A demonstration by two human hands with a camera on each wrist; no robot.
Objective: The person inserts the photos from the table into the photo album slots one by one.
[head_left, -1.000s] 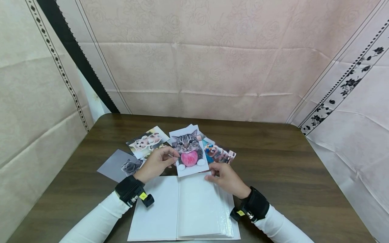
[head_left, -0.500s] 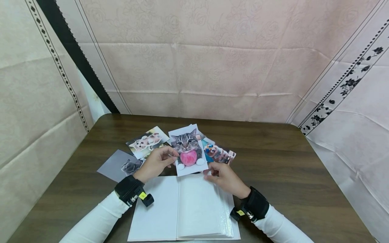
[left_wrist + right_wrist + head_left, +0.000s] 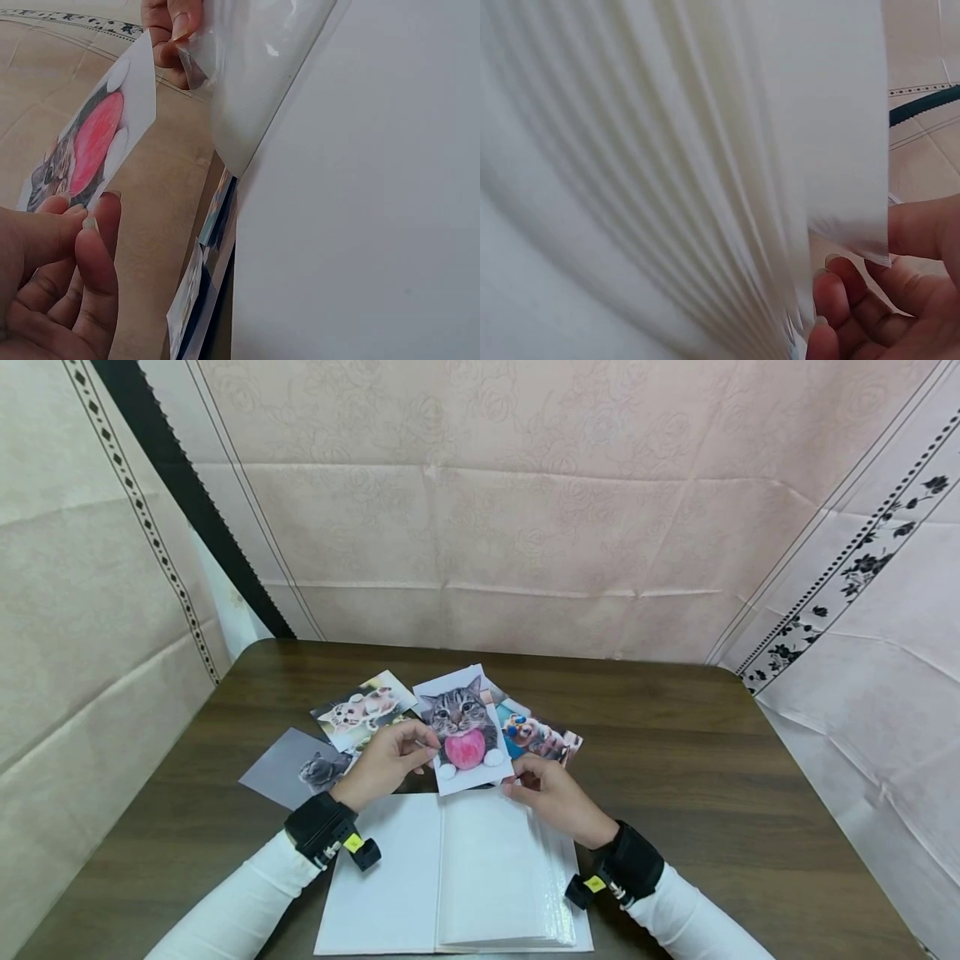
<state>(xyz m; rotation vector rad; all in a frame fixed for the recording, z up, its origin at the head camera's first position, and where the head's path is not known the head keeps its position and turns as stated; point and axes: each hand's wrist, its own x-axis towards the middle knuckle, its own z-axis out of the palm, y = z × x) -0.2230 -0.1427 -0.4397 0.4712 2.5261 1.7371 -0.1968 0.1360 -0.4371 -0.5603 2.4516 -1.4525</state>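
Note:
In the head view, a photo of a tabby cat with a pink ball (image 3: 467,750) is pinched at its left edge by my left hand (image 3: 384,766). The left wrist view shows thumb and fingertips on that photo, tilted above the table. An open photo album (image 3: 390,885) with white pages lies below it. My right hand (image 3: 558,797) is at the album's upper right corner. There it pinches the lifted corner of a clear page sleeve (image 3: 255,52), seen in the left wrist view. The right wrist view shows the fanned album pages (image 3: 667,187) beside the right hand (image 3: 911,277).
Several other photos lie behind the album: a grey one (image 3: 288,768) at left, one with pale spotted animals (image 3: 363,714), and a colourful one (image 3: 540,739) at right. They sit on a brown wooden table (image 3: 720,793). Pale patterned cloth (image 3: 525,527) hangs beyond the far edge.
The cat photo has shifted very slightly up and to the left. My right hand has moved slightly up and left with the sleeve corner. The album stays in place.

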